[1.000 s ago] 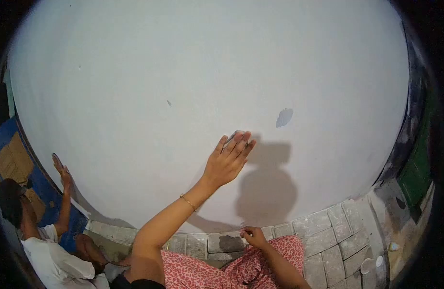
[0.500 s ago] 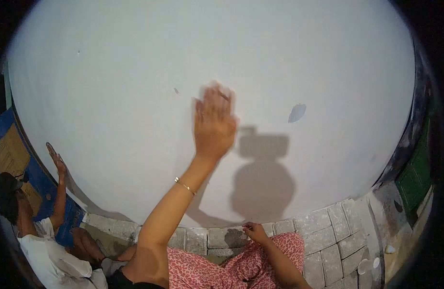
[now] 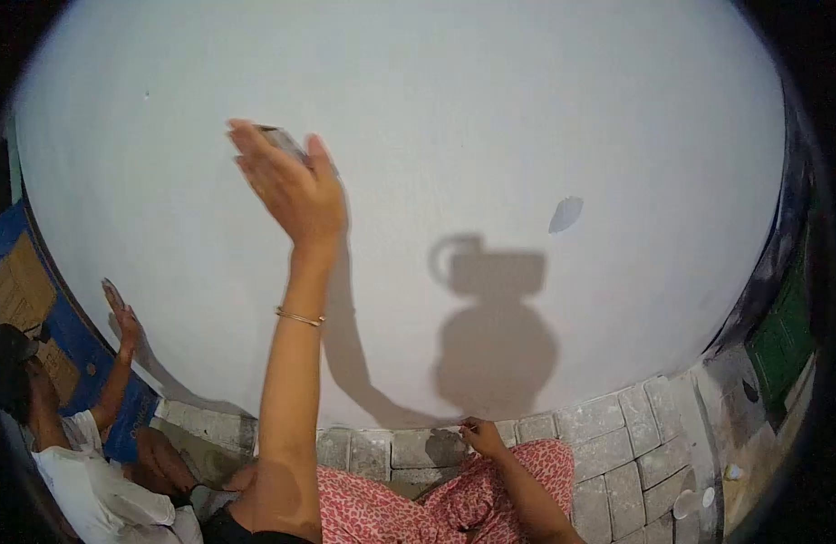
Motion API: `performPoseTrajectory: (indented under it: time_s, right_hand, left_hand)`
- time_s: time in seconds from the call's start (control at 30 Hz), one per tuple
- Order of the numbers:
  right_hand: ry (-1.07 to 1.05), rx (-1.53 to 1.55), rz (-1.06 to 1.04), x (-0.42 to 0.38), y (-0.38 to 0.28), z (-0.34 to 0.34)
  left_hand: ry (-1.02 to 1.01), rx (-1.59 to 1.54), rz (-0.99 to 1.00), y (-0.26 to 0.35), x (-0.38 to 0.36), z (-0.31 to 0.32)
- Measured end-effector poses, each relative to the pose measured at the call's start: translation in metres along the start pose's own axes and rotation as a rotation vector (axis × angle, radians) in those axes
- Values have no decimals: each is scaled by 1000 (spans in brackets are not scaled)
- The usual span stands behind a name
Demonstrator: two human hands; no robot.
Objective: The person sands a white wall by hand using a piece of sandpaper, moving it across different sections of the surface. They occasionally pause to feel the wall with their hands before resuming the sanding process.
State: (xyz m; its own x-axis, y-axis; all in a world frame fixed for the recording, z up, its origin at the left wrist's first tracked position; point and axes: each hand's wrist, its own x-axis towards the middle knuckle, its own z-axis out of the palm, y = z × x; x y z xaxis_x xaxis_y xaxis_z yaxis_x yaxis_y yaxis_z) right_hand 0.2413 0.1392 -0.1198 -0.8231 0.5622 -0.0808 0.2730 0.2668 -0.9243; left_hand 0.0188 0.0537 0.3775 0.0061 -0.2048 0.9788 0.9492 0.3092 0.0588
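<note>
My left hand (image 3: 295, 195), with a bracelet on its wrist, is raised in front of the pale wall (image 3: 436, 109). A flat greyish piece (image 3: 285, 143) shows between its thumb and fingers, partly hidden by the hand. My right hand (image 3: 483, 439) rests low by my knee in the pink patterned cloth (image 3: 536, 462), its fingers curled together near the wall's foot; what they hold, if anything, is too small to tell. A grey leaf-shaped patch (image 3: 566, 214) marks the wall to the right.
At the left, a person in a cap and white shirt (image 3: 101, 490) holds a hand (image 3: 125, 325) with a flat thing near the wall. Blue panel (image 3: 132, 426) behind them. Paving blocks (image 3: 608, 435) line the wall's foot; a green panel (image 3: 780, 331) stands right.
My left hand has moved left and a little up across the wall, and the flat piece now shows. My right hand has hardly moved. The other person's hand has shifted slightly right and down.
</note>
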Motion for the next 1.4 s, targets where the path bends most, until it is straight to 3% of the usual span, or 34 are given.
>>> performPoseTrajectory:
  time_s: [0.1,0.2,0.23,0.27,0.37,0.4,0.47,0.57,0.67,0.8,0.83,0.87,0.9,0.97,1.0,1.1,1.23,1.3,1.4]
  right_hand:
    - [1,-11,19,1,-5,-2]
    - [28,-19,2,-2,-6,-2]
    - [45,36,27,-4,-6,-2]
    - [39,22,27,-3,3,1]
    - [87,14,-50,6,31,-1]
    - [80,16,-38,4,28,-3]
    - [66,91,48,-12,8,-7]
    - [87,75,12,-14,-9,-8]
    - [37,-12,21,-1,4,-3]
    - [33,-92,-41,-1,4,-1]
    - [38,-97,-5,1,8,0]
    - [44,-107,29,-1,10,-1]
    - [43,-125,27,-4,8,-4]
    - [66,13,112,-4,6,-8]
    - [90,178,135,-4,11,-7]
    - [107,205,122,-9,12,-12]
    - [101,133,87,3,24,-1]
    - [94,42,54,6,25,5]
    - [64,-55,23,5,16,6]
  left_hand:
    - [-250,90,192,33,-40,3]
    - [-584,-326,428,64,-103,14]
    - [-586,-57,702,82,-120,15]
    - [-538,-196,795,91,-134,17]
    - [-549,-240,766,86,-124,18]
    - [-645,-331,628,76,-105,18]
    - [-488,-50,416,50,-65,15]
    - [-141,171,77,13,-20,4]
    - [-94,197,-1,15,-25,-1]
    - [-466,-120,242,53,-103,11]
    - [-553,-150,407,66,-124,8]
    - [-483,-45,662,76,-144,11]
    - [-473,-41,648,75,-154,8]
    - [-541,-152,976,76,-161,14]
    - [-523,-144,970,72,-150,17]
    - [-682,-232,559,44,-99,8]
    - [-162,174,132,-18,-24,-9]
    - [-15,251,-98,-36,-14,-15]
    - [7,228,-132,-24,-29,-10]
